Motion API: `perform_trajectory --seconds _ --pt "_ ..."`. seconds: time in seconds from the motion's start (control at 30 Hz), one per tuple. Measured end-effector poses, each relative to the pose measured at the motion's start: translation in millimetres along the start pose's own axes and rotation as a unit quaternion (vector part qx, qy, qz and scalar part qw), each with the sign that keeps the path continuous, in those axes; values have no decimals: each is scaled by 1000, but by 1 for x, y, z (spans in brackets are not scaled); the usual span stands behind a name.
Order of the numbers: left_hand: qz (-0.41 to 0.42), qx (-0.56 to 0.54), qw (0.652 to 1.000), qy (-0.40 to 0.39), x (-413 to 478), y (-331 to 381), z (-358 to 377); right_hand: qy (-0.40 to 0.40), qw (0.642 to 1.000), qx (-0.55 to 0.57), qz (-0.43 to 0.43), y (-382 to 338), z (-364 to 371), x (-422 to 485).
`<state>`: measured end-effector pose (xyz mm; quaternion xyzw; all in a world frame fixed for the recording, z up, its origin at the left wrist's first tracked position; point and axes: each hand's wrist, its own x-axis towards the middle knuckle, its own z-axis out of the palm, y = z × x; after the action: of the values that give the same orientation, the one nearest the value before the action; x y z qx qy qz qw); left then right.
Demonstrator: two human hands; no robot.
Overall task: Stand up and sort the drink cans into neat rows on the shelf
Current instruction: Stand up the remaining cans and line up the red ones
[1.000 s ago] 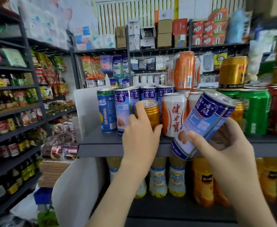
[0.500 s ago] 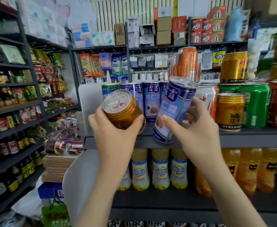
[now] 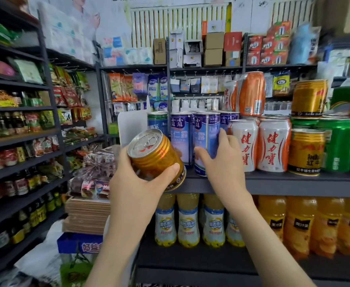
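My left hand [image 3: 138,183] grips a short gold can [image 3: 153,157], tilted with its silver top toward me, in front of the shelf's left end. My right hand [image 3: 221,162] holds a tall blue can [image 3: 206,139] that stands upright on the dark shelf [image 3: 294,184], in a row with other blue cans [image 3: 180,135]. To the right stand two white-and-orange cans [image 3: 273,145], a gold can [image 3: 305,152] and green cans [image 3: 340,143]. An orange can [image 3: 251,93] and another gold can [image 3: 308,98] sit stacked on top.
A white divider panel [image 3: 131,126] closes the shelf's left end. Below hang rows of yellow drink bottles [image 3: 188,222] and orange juice bottles [image 3: 298,224]. Dark racks of bottles and snacks [image 3: 21,141] line the left aisle; cardboard stacks [image 3: 87,214] sit beside the shelf.
My right hand has set the tilted blue can upright on the shelf among the other blue cans. My left hand still holds the gold can, shifted slightly right and lower.
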<state>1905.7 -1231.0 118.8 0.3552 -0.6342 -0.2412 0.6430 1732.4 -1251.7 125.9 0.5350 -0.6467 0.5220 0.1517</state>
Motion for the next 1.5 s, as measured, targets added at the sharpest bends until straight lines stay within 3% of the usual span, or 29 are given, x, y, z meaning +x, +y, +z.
perform_trajectory --seconds 0.27,0.4,0.53,0.63,0.9,1.33,1.5 --pt "-5 -2 1000 -26 -2 -10 8 47 996 -71 -26 -3 12 -1" --pt "-3 7 998 -61 -6 -13 14 24 997 43 -52 -9 -10 -16" --pt "27 16 995 -94 -17 -2 34 -111 971 210 -42 -15 -65 -38" --pt "29 11 992 -126 -31 11 56 -190 963 185 -54 -8 -100 -52" --pt "78 20 979 -189 -74 56 132 -125 983 134 -3 52 -168 -61" --pt "94 -9 981 -168 -175 130 303 -84 987 132 22 200 -303 -55" --pt "157 -20 951 -265 -185 150 333 -53 981 177 57 235 -345 -50"
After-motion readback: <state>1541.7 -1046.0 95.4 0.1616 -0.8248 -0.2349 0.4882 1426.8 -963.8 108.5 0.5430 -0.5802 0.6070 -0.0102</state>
